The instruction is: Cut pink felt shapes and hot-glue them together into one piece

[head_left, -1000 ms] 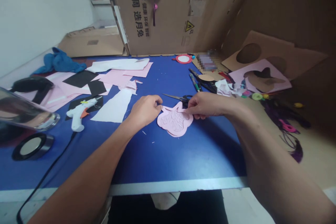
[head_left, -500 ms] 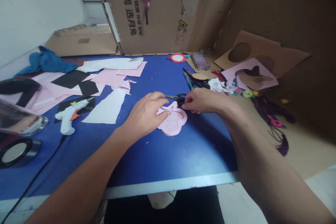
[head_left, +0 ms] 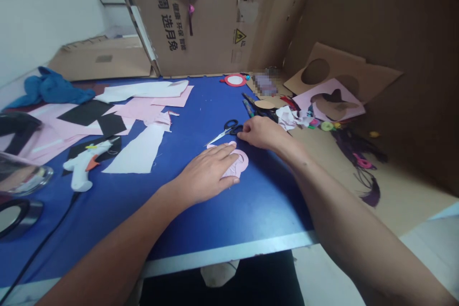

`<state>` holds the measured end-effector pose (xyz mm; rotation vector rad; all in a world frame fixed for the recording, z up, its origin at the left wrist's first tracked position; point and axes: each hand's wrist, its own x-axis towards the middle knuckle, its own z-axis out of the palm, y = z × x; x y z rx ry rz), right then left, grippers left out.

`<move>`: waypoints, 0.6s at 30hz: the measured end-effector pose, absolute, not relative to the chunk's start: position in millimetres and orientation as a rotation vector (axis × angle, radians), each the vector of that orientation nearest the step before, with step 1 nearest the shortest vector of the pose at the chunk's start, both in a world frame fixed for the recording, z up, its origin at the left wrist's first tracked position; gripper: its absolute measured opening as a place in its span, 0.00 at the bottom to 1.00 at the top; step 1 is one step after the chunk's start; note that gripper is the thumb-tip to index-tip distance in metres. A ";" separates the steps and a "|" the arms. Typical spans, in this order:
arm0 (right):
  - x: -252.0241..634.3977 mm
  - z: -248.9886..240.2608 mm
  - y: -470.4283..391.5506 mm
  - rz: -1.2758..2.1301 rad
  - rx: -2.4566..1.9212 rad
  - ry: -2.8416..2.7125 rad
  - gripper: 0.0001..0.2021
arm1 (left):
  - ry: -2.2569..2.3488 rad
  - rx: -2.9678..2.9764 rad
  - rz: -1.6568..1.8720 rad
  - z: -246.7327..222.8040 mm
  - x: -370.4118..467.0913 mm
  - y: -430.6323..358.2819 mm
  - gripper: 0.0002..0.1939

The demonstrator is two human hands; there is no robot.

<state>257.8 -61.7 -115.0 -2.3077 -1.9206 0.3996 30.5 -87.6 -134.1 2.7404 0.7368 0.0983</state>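
My left hand [head_left: 206, 172] lies flat, fingers stretched, over a pink piece cut in a petalled shape [head_left: 244, 160]. Most of that piece is hidden under the hand; its right lobes and some drawn lines show. Just beyond it, a pair of scissors [head_left: 225, 131] with black handles rests on the blue table [head_left: 265, 210], blades slightly parted and pointing left. The fingers of my right hand [head_left: 261, 132] are curled together at the nearer handle ring, pinching it.
To the left are a white glue gun [head_left: 83, 167] with a cord, a black tape roll [head_left: 30, 217], and white cloth [head_left: 139, 150] among pink and black sheets. Pens [head_left: 248, 107], scraps and purple tassels [head_left: 371, 191] lie right. Cardboard walls [head_left: 211, 52] stand behind and at right.
My left hand has flattened and spread across the pink piece, covering more of it. The scissors now show more fully, beyond the piece, with my right hand still at the handle.
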 end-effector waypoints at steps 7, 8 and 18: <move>256.3 -120.7 -58.2 0.448 -2.170 -1.824 0.08 | 0.729 2.758 0.113 -135.8 30.3 -87.1 0.31; 256.7 -120.0 -58.4 0.505 -2.128 -1.818 0.07 | 0.733 2.757 0.108 -135.8 30.7 -87.4 0.31; 253.3 -117.5 -59.1 1.004 -1.781 -1.498 0.05 | 0.711 2.738 0.148 -135.8 31.4 -89.2 0.31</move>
